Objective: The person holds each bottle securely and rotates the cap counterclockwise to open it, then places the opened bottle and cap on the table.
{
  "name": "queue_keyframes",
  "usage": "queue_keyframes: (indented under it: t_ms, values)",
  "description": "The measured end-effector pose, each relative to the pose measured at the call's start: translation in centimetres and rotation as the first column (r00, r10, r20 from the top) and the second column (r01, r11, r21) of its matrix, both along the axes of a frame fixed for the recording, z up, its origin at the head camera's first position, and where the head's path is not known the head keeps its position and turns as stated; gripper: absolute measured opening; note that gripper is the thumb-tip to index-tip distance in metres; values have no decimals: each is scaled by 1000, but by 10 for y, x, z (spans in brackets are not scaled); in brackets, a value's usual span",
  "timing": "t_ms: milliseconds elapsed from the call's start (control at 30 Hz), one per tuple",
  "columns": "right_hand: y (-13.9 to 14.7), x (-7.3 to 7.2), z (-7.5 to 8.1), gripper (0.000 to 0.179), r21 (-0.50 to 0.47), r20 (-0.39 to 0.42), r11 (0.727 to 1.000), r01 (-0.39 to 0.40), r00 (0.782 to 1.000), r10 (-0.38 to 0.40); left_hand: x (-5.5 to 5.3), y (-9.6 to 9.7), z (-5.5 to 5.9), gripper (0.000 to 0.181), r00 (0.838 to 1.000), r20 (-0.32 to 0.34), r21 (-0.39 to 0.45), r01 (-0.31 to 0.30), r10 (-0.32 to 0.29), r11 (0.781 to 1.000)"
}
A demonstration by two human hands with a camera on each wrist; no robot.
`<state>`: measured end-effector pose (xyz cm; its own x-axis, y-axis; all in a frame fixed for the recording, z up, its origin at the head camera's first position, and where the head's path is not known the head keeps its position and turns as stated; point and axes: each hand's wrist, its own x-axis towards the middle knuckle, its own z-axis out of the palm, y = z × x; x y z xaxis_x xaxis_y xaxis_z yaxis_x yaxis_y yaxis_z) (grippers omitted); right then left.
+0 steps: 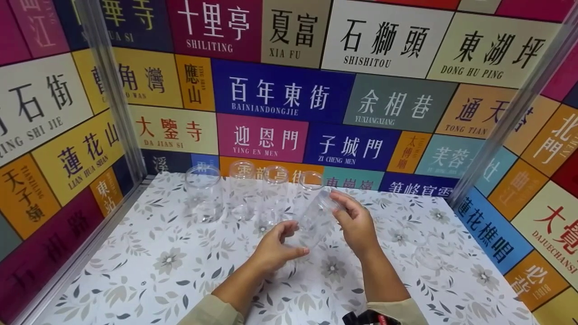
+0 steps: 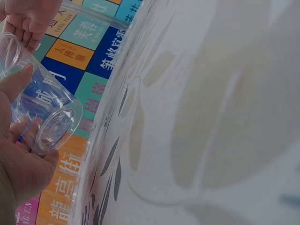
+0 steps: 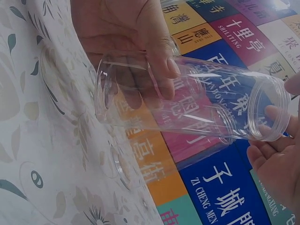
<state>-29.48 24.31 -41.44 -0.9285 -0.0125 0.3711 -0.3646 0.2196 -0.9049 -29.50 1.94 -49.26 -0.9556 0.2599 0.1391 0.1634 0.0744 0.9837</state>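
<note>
Tilted above the table is a clear, tall jar (image 1: 316, 219), its rim end up toward the right. My right hand (image 1: 358, 221) pinches that upper end; in the right wrist view, thumb and fingers (image 3: 267, 152) hold the ringed, thread-like rim. Around the lower body curls my left hand (image 1: 279, 247), thumb on the near side and fingers behind, showing through the clear wall. The left wrist view shows the round base of the jar (image 2: 58, 126) facing the camera. Behind the hands, several clear jars stand in a row, a wide one (image 1: 203, 196) at the left end.
A white table (image 1: 135, 280) with a grey leaf and flower print lies under the hands. Faint clear objects (image 1: 433, 250) rest at its right side. Panels with coloured place-name blocks (image 1: 282, 92) rise at the back and both sides, joined by clear corner strips (image 1: 128, 135).
</note>
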Motion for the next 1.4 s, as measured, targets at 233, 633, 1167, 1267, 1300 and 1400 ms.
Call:
queue_keyframes:
  t_ms: [233, 633, 1167, 1267, 1300, 1400]
  values:
    - [2, -1, -1, 46, 33, 19, 999, 28, 999, -29, 0, 0, 0, 77, 1000, -2, -11, -2, 2, 1000]
    - [-1, -3, 0, 51, 130, 44, 971, 201, 977, -208, 1, 0, -1, 75, 1000, -12, -25, 2, -2, 1000]
    - [1, -2, -2, 41, 57, 8, 997, 60, 998, -61, 1, 0, -2, 75, 999, -39, -19, 16, -17, 1000]
    - [2, -2, -2, 41, 47, 16, 998, 35, 999, -35, 2, 0, -2, 74, 999, -32, -10, 16, -16, 1000]
    - [2, -2, -2, 42, 44, 19, 999, 30, 999, -31, 2, 0, -2, 73, 999, -32, -10, 15, -15, 1000]
    - [2, -1, -1, 43, 30, 20, 999, 18, 1000, -18, 2, 0, -1, 72, 999, -32, -9, 12, -12, 1000]
